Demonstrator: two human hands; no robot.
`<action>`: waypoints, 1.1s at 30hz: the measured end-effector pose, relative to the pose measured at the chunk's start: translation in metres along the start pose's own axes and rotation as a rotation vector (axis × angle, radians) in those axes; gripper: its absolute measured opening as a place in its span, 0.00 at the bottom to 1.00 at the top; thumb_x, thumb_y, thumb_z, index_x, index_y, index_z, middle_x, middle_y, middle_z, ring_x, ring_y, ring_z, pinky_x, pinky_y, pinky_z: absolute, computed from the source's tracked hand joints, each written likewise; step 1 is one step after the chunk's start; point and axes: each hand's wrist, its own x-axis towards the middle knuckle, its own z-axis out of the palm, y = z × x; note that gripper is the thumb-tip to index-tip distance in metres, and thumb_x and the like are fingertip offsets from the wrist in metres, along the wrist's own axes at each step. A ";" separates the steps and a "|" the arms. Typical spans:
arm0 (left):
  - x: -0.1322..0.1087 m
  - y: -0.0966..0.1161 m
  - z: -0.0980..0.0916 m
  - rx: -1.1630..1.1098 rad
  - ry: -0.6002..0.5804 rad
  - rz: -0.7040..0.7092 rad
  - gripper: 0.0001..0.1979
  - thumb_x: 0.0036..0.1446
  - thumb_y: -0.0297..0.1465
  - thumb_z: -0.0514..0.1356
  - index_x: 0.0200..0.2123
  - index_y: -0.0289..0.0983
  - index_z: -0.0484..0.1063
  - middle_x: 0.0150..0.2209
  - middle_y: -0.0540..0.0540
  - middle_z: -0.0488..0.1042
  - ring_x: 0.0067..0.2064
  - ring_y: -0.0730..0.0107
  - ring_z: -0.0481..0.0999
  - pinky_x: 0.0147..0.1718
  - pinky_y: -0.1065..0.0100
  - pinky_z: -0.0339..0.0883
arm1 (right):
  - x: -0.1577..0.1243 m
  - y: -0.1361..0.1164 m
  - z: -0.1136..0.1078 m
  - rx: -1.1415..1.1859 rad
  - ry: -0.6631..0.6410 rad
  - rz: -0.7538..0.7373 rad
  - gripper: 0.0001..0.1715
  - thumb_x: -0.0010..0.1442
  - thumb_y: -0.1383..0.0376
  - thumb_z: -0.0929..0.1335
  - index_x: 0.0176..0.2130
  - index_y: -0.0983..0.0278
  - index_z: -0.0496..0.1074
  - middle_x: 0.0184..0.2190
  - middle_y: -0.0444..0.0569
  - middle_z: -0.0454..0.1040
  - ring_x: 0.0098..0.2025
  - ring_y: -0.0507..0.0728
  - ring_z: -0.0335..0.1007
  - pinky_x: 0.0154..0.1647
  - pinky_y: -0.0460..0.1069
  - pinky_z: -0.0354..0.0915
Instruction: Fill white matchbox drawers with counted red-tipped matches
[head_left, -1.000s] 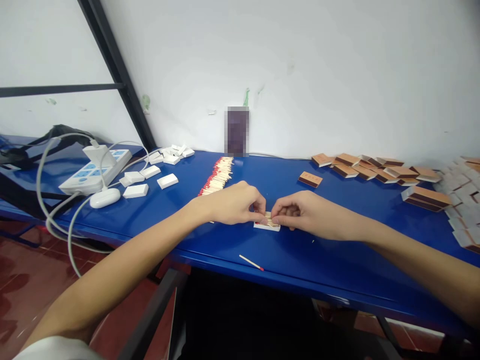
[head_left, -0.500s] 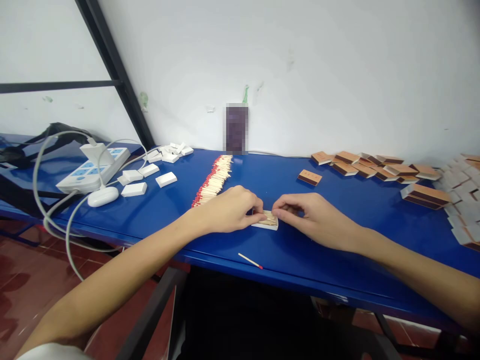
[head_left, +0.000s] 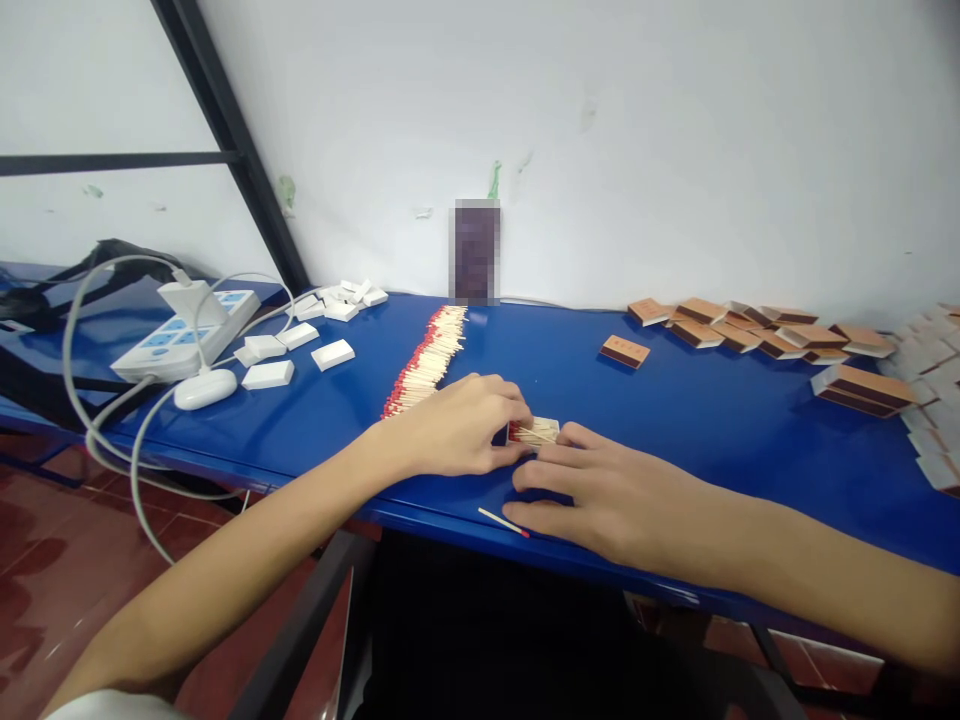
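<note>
A white matchbox tray [head_left: 546, 426] filled with matches [head_left: 534, 434] sits on the blue table between my hands. My left hand [head_left: 472, 425] grips the tray's left end, with thumb and fingers closed on it. My right hand [head_left: 592, 490] has its fingers apart, low over the table at the tray's near right side. Its thumb is by a single loose match [head_left: 501, 520] near the front edge; contact cannot be made out. Behind my left hand, a long row of red-tipped matches [head_left: 429, 355] runs back towards the wall.
White trays [head_left: 334, 354] lie at the back left, beside a power strip [head_left: 187, 335] with looping cables. Brown matchboxes [head_left: 697, 322] are heaped at the back right, with one matchbox [head_left: 625, 351] apart from them. More boxes are stacked at the far right. A blurred dark object [head_left: 475, 252] stands at the wall.
My right hand has left the tray's right end and come down towards me, its fingers spreading near the loose match. My left hand stays at the tray.
</note>
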 end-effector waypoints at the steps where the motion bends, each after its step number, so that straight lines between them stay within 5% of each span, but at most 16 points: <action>1: 0.000 0.000 0.001 -0.008 -0.004 -0.004 0.08 0.60 0.31 0.59 0.37 0.33 0.77 0.42 0.42 0.77 0.44 0.61 0.76 0.45 0.61 0.68 | 0.000 0.001 0.000 0.006 -0.004 0.002 0.17 0.70 0.71 0.59 0.42 0.62 0.75 0.36 0.48 0.74 0.36 0.54 0.68 0.42 0.52 0.57; 6: -0.001 0.000 0.002 -0.044 -0.001 -0.017 0.08 0.61 0.31 0.59 0.37 0.33 0.78 0.39 0.42 0.78 0.42 0.62 0.77 0.43 0.63 0.68 | 0.000 0.001 -0.002 -0.030 -0.018 0.013 0.20 0.70 0.72 0.56 0.38 0.64 0.73 0.34 0.49 0.73 0.34 0.54 0.67 0.40 0.52 0.57; 11: -0.004 0.000 0.002 -0.055 0.024 0.028 0.12 0.63 0.30 0.58 0.49 0.36 0.74 0.46 0.43 0.77 0.45 0.64 0.76 0.44 0.64 0.68 | 0.004 -0.003 0.000 -0.106 -0.006 -0.039 0.20 0.69 0.73 0.57 0.51 0.60 0.71 0.30 0.46 0.70 0.32 0.54 0.67 0.40 0.51 0.61; 23: -0.005 -0.002 0.010 0.083 0.024 0.126 0.14 0.67 0.31 0.54 0.49 0.32 0.74 0.49 0.37 0.75 0.50 0.59 0.75 0.50 0.60 0.69 | -0.017 -0.002 0.003 -0.056 -0.111 0.042 0.13 0.67 0.74 0.59 0.41 0.65 0.71 0.33 0.48 0.71 0.22 0.51 0.60 0.27 0.49 0.59; 27: -0.006 0.000 0.009 0.035 0.039 0.066 0.15 0.65 0.31 0.56 0.53 0.32 0.71 0.50 0.38 0.73 0.50 0.60 0.75 0.47 0.63 0.70 | -0.018 0.004 -0.002 0.140 -0.129 0.195 0.12 0.70 0.68 0.58 0.41 0.64 0.69 0.35 0.48 0.71 0.25 0.51 0.64 0.27 0.48 0.61; 33: -0.003 -0.001 0.007 -0.077 0.040 -0.027 0.12 0.61 0.34 0.62 0.43 0.32 0.76 0.46 0.42 0.75 0.46 0.63 0.77 0.47 0.65 0.69 | -0.009 0.031 -0.010 0.349 0.000 0.616 0.06 0.64 0.63 0.64 0.37 0.62 0.71 0.31 0.45 0.74 0.27 0.51 0.68 0.28 0.46 0.61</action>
